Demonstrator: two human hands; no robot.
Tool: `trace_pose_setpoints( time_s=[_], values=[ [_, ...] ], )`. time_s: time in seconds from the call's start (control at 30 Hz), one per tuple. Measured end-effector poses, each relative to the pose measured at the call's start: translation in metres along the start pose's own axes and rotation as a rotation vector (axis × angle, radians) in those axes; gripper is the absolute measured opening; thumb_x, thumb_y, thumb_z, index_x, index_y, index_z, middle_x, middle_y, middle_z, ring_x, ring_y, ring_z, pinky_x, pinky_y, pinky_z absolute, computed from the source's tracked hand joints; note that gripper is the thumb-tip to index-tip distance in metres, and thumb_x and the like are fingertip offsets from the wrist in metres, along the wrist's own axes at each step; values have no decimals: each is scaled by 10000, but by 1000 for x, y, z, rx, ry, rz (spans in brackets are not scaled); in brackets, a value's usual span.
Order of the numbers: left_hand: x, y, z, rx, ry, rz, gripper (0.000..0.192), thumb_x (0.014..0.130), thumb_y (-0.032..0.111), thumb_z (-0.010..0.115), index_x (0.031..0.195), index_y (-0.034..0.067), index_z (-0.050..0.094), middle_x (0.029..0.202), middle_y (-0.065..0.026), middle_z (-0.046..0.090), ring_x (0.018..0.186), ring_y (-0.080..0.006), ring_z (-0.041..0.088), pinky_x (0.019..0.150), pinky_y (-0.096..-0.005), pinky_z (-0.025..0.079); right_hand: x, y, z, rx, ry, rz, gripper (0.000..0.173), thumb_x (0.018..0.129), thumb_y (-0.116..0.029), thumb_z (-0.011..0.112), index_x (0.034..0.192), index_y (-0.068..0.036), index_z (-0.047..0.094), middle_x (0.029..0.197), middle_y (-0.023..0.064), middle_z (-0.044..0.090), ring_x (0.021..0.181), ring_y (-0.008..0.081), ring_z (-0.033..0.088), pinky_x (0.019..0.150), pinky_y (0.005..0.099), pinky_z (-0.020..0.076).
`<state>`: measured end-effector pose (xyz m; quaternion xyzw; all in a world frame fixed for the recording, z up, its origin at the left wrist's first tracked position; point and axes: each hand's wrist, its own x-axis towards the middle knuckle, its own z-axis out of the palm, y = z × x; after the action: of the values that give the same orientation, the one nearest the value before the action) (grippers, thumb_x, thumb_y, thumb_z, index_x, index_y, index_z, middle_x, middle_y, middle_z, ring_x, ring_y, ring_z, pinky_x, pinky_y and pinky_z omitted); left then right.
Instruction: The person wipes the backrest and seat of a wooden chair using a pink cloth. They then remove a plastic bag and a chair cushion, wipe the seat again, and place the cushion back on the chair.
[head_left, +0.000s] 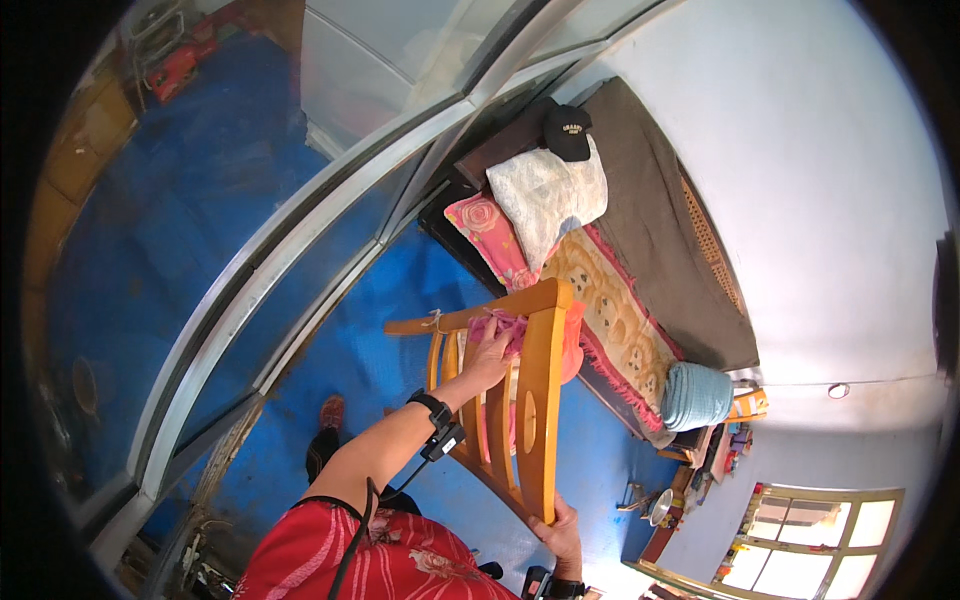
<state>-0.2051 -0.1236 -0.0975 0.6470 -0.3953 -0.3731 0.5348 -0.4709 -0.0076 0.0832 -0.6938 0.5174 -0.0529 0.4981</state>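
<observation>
A wooden chair (541, 420) with a slatted back and an oval opening in its top rail stands tilted in view before me. My left hand (491, 352) presses a crumpled pinkish-purple cloth (517, 330) against the chair's back, near one side post. At the lower end of the top rail, my right hand (559, 525) grips the wood, its fingers partly hidden. Pale and pink fabric shows between the slats. A coral-coloured object (574, 345), partly hidden, sits behind the rail.
A bench (600, 300) with a patterned fringed cover runs along the wall, bearing a pale cushion (551, 187), a black cap (568, 133) and a blue folded blanket (697, 396). Glass panels in a metal frame (300, 217) stand left. A metal bowl (661, 508) lies farther right.
</observation>
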Motion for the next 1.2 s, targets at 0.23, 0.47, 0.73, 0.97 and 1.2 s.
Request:
trace_pose_setpoints(
  time_s=[0.23,0.47,0.73,0.97,1.2],
  values=[
    [-15,-7,10,-20,-10,47,520,872,111,591,1352,54,401,1490,-273,144,1345,-446,238,1104,-437,273,1,-4,-6,6,-12,1,673,717,52,640,1359,-43,463,1021,3,627,935,77,538,834,235,447],
    [-55,-1,13,-24,6,31,458,863,97,592,1291,30,443,1453,-308,206,1295,-479,297,1065,-447,328,2,-1,-8,21,-72,31,704,710,14,643,1379,-70,441,1004,30,644,906,73,556,813,241,458],
    [-131,3,45,-17,93,46,294,852,75,593,1124,9,505,1432,-326,238,1260,-496,338,1027,-437,365,9,5,-14,-140,-85,-283,722,715,-19,627,1400,-85,407,943,71,662,838,123,615,768,275,493],
    [-189,-4,80,-23,126,14,331,841,53,586,1163,36,511,1401,-232,308,1253,-442,362,1013,-421,374,13,4,-11,-127,-111,-394,639,719,-16,612,1339,-53,462,867,70,661,655,105,595,613,263,500],
    [-246,-6,83,-79,58,36,304,787,-2,582,1084,26,526,1355,-231,327,1262,-417,352,1022,-427,351,7,-4,6,-87,-165,-348,669,710,-23,605,1357,-21,433,1006,57,635,878,119,578,804,267,480]
  ],
)
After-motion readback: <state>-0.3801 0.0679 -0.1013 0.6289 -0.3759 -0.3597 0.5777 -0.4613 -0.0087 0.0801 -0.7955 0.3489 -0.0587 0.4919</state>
